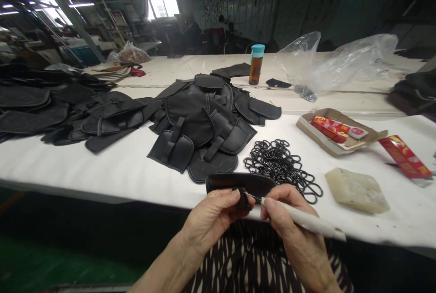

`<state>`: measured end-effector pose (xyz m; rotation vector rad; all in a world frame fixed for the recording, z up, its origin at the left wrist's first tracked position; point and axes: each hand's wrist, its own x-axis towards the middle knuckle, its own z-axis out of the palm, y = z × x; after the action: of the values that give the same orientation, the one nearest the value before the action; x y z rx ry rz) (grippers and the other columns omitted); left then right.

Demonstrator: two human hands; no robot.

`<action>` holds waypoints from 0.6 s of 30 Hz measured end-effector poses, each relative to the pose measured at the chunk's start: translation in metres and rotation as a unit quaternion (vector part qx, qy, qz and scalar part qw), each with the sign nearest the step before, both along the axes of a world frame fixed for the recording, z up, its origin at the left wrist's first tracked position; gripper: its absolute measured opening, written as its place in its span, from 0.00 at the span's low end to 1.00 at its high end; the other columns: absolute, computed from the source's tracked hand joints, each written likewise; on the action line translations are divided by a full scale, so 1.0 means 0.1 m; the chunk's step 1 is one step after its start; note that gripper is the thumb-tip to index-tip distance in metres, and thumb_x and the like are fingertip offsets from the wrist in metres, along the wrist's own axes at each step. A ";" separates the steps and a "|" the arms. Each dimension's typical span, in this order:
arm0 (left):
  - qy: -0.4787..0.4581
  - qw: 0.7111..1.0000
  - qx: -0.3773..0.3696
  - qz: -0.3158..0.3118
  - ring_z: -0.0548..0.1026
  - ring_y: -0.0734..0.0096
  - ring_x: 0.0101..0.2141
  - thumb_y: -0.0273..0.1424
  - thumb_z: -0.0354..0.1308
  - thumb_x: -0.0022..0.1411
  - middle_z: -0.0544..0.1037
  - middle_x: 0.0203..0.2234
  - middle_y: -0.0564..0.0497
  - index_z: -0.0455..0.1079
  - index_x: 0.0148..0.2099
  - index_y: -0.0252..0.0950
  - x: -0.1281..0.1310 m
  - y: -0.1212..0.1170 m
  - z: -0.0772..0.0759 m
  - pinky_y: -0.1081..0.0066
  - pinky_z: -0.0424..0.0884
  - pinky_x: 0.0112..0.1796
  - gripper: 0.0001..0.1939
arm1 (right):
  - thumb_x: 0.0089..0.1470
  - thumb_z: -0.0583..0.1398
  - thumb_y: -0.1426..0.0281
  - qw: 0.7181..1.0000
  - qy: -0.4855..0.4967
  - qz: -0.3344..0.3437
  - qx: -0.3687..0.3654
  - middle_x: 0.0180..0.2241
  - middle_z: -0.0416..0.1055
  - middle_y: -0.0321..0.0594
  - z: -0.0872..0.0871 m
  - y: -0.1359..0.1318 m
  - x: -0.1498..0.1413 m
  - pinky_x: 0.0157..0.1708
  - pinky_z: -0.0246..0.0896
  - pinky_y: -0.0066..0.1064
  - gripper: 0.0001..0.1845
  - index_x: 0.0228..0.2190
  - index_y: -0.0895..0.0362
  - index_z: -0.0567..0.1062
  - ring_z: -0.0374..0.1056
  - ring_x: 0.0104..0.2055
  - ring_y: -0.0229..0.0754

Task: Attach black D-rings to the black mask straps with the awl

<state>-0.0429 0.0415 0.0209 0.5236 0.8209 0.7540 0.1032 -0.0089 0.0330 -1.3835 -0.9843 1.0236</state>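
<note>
My left hand (218, 211) pinches a black strap end (242, 200) of a black leather pouch piece (238, 183) at the table's front edge. In my right hand (294, 225) is an awl (306, 220) with a thick whitish handle, its thin metal shaft pointing left. The tip meets the strap beside my left fingertips; whether it has gone through cannot be seen. Just behind my right hand lies a heap of black carabiner-like rings (281, 163). A pile of black leather pouches with straps (204, 120) rests beyond my left hand.
More black pouches (112, 116) spread along the left. At right are a yellowish block of wax (357, 189), an open cardboard box (335, 147) with red packets, and a red packet (405, 156). Farther back stand a teal-lidded bottle (255, 68) and clear plastic bags (340, 66).
</note>
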 end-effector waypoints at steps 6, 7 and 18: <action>0.008 0.999 0.006 0.039 0.73 0.67 0.31 0.32 0.63 0.50 0.79 0.26 0.45 0.77 0.28 0.29 0.05 -0.05 0.02 0.69 0.67 0.38 0.09 | 0.49 0.59 0.65 0.984 -0.102 0.114 0.090 0.20 0.66 0.35 -0.09 0.07 0.16 0.18 0.55 0.25 0.07 0.23 0.55 0.70 0.58 0.19 0.35; 0.012 0.999 0.009 0.047 0.73 0.68 0.31 0.32 0.63 0.51 0.79 0.25 0.45 0.77 0.27 0.29 0.06 -0.06 0.02 0.69 0.67 0.38 0.09 | 0.49 0.59 0.67 0.978 -0.112 0.138 0.108 0.21 0.66 0.35 -0.09 0.08 0.18 0.19 0.56 0.25 0.06 0.23 0.55 0.70 0.59 0.20 0.36; 0.017 0.996 0.009 0.089 0.72 0.69 0.28 0.30 0.62 0.51 0.77 0.23 0.45 0.75 0.26 0.28 0.08 -0.08 0.03 0.70 0.66 0.36 0.08 | 0.39 0.67 0.64 0.993 -0.016 0.113 0.038 0.18 0.67 0.36 0.04 -0.06 0.53 0.11 0.52 0.27 0.09 0.19 0.53 0.73 0.57 0.14 0.35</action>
<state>-0.0344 0.0330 0.0235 0.4849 0.9021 0.9184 0.1558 -0.0149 0.0367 -1.2490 -1.2132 1.1214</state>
